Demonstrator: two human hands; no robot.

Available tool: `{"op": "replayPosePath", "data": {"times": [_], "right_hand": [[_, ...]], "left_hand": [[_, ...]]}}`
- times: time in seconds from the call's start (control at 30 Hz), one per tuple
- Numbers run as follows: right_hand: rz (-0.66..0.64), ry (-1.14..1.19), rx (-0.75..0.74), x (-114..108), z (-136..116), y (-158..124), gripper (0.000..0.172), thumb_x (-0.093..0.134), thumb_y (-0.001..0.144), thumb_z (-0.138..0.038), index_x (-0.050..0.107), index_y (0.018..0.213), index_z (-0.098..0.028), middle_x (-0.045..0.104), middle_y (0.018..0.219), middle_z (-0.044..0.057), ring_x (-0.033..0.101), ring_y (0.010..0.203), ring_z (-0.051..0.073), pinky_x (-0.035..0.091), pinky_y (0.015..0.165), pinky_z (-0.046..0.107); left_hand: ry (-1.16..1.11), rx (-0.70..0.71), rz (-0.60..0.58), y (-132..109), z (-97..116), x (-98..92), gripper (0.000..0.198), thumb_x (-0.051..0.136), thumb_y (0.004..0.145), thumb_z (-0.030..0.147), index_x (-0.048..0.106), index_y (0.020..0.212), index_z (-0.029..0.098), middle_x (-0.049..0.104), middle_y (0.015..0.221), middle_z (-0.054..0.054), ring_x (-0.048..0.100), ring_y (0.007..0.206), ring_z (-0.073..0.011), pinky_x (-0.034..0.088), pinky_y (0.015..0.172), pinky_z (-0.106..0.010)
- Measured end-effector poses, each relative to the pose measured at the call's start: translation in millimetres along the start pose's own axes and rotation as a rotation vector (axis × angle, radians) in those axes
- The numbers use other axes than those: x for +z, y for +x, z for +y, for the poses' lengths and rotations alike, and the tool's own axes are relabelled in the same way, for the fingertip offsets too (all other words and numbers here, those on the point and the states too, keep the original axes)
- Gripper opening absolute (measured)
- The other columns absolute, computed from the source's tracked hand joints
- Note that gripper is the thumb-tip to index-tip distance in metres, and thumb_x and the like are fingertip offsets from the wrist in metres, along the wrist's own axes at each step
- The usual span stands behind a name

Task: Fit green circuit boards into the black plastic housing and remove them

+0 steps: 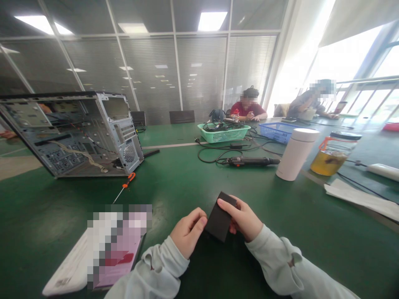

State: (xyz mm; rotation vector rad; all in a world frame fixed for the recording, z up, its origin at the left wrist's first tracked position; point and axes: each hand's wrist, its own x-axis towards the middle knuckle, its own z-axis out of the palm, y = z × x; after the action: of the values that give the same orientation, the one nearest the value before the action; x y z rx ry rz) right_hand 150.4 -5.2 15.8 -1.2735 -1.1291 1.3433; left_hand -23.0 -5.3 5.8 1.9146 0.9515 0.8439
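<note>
A small dark flat block point(220, 221) sits low over the green table point(174, 182), pinched between the left hand point(188, 231) and the right hand point(245, 219), with a blurred paper point(102, 249) to the left and an orange-handled screwdriver point(124, 187) and open computer case point(75, 133) beyond.

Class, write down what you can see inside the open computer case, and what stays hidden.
Inside the computer case, loose pale cables run over a perforated metal panel, with a metal bay at upper left. The bay's own walls cover whatever it holds.
</note>
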Motion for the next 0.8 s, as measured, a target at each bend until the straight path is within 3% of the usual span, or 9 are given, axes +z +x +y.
{"op": "replayPosePath", "data": {"times": [0.23, 0.4, 0.47, 0.6, 0.7, 0.8], "right_hand": [[-0.011, -0.002, 0.051, -2.0, 7.0, 2.0, 0.065, 0.060, 0.053, -0.066, 0.041, 0.086, -0.014, 0.042, 0.046, -0.003, 0.037, 0.030, 0.011, 0.027, 0.025, 0.014], [-0.041, -0.031, 0.029, -1.8, 6.3, 0.1, 0.063, 0.060, 0.056, -0.065, 0.044, 0.086, -0.012, 0.045, 0.048, -0.001, 0.037, 0.030, 0.010, 0.025, 0.025, 0.014], [-0.056, -0.042, -0.003, -0.2, 3.5, -2.8, 0.062, 0.061, 0.057, -0.063, 0.046, 0.088, -0.012, 0.047, 0.051, 0.000, 0.037, 0.030, 0.009, 0.024, 0.025, 0.014], [-0.037, -0.086, -0.086, 4.0, -0.3, -9.2, 0.060, 0.063, 0.059, -0.057, 0.050, 0.094, -0.010, 0.052, 0.060, 0.002, 0.037, 0.034, 0.009, 0.025, 0.027, 0.015], [-0.061, -0.127, -0.195, 4.9, -0.2, -11.7, 0.052, 0.066, 0.063, -0.051, 0.055, 0.093, -0.010, 0.057, 0.073, 0.006, 0.051, 0.053, 0.014, 0.040, 0.040, 0.017], [-0.096, -0.102, -0.224, 2.8, -1.7, -11.6, 0.048, 0.065, 0.065, -0.049, 0.059, 0.091, -0.009, 0.058, 0.081, 0.008, 0.055, 0.071, 0.019, 0.047, 0.057, 0.020]], "left_hand": [[0.068, -0.029, 0.072, 0.3, 2.3, 0.4, 0.035, 0.029, 0.088, 0.046, 0.043, 0.069, 0.021, 0.041, 0.060, 0.004, 0.044, 0.058, -0.0138, 0.034, 0.058, -0.026], [-0.161, -0.104, 0.099, 1.1, -0.8, 1.2, 0.027, 0.036, 0.084, 0.042, 0.043, 0.068, 0.021, 0.046, 0.061, 0.003, 0.048, 0.057, -0.0138, 0.039, 0.056, -0.025], [-0.256, -0.153, 0.096, 1.4, -4.0, 2.3, 0.024, 0.039, 0.081, 0.043, 0.045, 0.077, 0.021, 0.048, 0.061, 0.004, 0.048, 0.053, -0.0133, 0.039, 0.053, -0.025], [-0.235, -0.193, 0.050, 1.4, -1.3, 3.0, 0.038, 0.042, 0.079, 0.049, 0.051, 0.098, 0.018, 0.054, 0.064, 0.002, 0.051, 0.058, -0.0157, 0.041, 0.056, -0.026], [-0.119, -0.142, -0.010, 1.2, 6.0, 2.1, 0.035, 0.042, 0.080, 0.048, 0.060, 0.081, 0.017, 0.059, 0.070, -0.003, 0.055, 0.070, -0.0192, 0.041, 0.065, -0.028], [-0.027, -0.140, 0.015, 0.5, 8.3, 2.4, 0.037, 0.039, 0.083, 0.045, 0.062, 0.070, 0.019, 0.062, 0.067, -0.003, 0.056, 0.070, -0.0201, 0.041, 0.068, -0.029]]}}
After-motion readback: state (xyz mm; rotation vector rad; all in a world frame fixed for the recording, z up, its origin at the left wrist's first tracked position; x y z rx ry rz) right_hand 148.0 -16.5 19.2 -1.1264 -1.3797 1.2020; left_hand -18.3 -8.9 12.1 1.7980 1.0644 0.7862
